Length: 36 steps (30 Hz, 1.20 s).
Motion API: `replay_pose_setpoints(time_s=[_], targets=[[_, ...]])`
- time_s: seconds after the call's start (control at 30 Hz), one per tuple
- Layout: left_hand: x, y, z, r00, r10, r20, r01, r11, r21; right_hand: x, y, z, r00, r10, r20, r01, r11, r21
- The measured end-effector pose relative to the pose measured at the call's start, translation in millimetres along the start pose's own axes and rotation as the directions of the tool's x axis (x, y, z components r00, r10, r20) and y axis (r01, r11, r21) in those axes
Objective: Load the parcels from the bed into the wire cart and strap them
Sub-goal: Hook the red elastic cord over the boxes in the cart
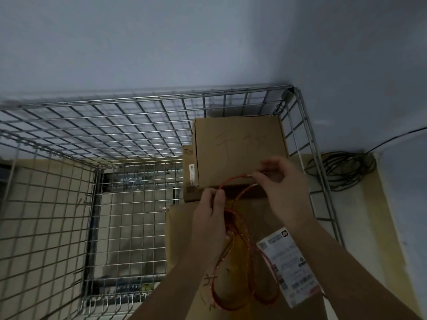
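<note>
A wire cart (138, 105) stands against the wall, and brown cardboard parcels fill its right side. The top parcel (240, 148) bears faint handwriting, and a smaller one (190, 172) sits under it at the left. A large parcel (184, 239) with a white shipping label (291, 266) lies nearest me. A red elastic strap (245, 229) hangs in loops over this large parcel. My left hand (210, 218) pinches the strap near its bunched middle. My right hand (282, 183) pinches one strap end above the top parcel's front edge.
The cart's left half shows only its wire floor (129, 227) with pale floor tiles beneath. A coil of dark cable (344, 167) lies on the floor right of the cart, in the wall corner. Plain walls close off the back and right.
</note>
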State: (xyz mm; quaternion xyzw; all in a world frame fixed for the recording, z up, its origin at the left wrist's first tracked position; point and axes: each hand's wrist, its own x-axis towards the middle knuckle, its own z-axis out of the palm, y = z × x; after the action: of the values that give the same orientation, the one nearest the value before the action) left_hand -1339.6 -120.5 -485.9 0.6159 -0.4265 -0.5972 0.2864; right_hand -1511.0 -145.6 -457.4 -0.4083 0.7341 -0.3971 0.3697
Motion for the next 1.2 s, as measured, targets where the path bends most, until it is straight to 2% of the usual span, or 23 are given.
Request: replay_pose_setpoints(time_s=[0.13, 0.2, 0.3, 0.43, 0.53, 0.67, 0.8, 0.83, 1.0, 1.07, 1.13, 1.2], targets=[[4.5, 2.3, 1.1, 0.999, -0.029, 0.012, 0.030, 0.999, -0.027, 11.4, -0.5, -3.3, 0.988, -0.024, 0.152, 0.071, 0.946, -0.316], [4.7, 1.8, 1.5, 0.999, -0.024, 0.021, 0.025, 0.999, -0.040, 15.2, -3.1, -3.5, 0.981, -0.072, 0.179, 0.142, 0.897, -0.419], [5.9, 1.0, 1.2, 1.000, -0.021, 0.020, 0.023, 0.998, -0.064, 19.6, -9.6, -1.4, 0.971, -0.084, 0.223, 0.195, 0.818, -0.540], [7.8, 1.0, 2.7, 0.999, -0.003, -0.039, 0.000, 0.998, -0.068, 19.5, -14.9, -5.9, 0.928, -0.024, 0.373, 0.286, 0.688, -0.667], [5.1, 2.5, 4.3, 0.999, -0.013, -0.045, 0.008, 0.995, -0.104, 7.8, -13.5, -0.9, 0.934, -0.056, 0.353, 0.317, 0.585, -0.747], [5.5, 0.2, 0.2, 1.000, -0.016, 0.009, 0.017, 0.994, -0.105, -1.9, -12.1, 12.0, 0.927, -0.115, 0.358, 0.354, 0.588, -0.728], [6.3, -8.4, -2.6, 0.995, 0.016, 0.101, -0.013, 0.999, -0.032, 3.8, -14.5, 10.9, 0.972, -0.022, 0.233, 0.149, 0.825, -0.545], [6.2, -10.5, -2.4, 0.993, 0.032, 0.113, -0.034, 0.999, 0.009, 5.7, -15.1, 10.6, 0.978, -0.015, 0.206, 0.121, 0.849, -0.514], [7.8, -10.5, -1.6, 0.991, 0.060, 0.119, -0.072, 0.992, 0.102, 10.0, -22.9, 23.5, 0.987, -0.084, 0.139, 0.143, 0.856, -0.497], [8.4, -10.2, -1.4, 0.991, 0.043, 0.125, -0.055, 0.994, 0.091, 13.2, -27.3, 34.2, 0.996, -0.019, 0.089, 0.045, 0.955, -0.292], [9.4, -11.8, -1.3, 0.991, 0.018, 0.133, -0.030, 0.996, 0.085, 18.3, -35.4, 43.2, 0.997, 0.068, 0.039, -0.066, 0.997, -0.049], [10.0, -12.4, -2.4, 0.989, 0.001, 0.147, -0.013, 0.997, 0.081, 25.8, -42.0, 49.0, 0.998, 0.058, -0.018, -0.058, 0.998, 0.022]])
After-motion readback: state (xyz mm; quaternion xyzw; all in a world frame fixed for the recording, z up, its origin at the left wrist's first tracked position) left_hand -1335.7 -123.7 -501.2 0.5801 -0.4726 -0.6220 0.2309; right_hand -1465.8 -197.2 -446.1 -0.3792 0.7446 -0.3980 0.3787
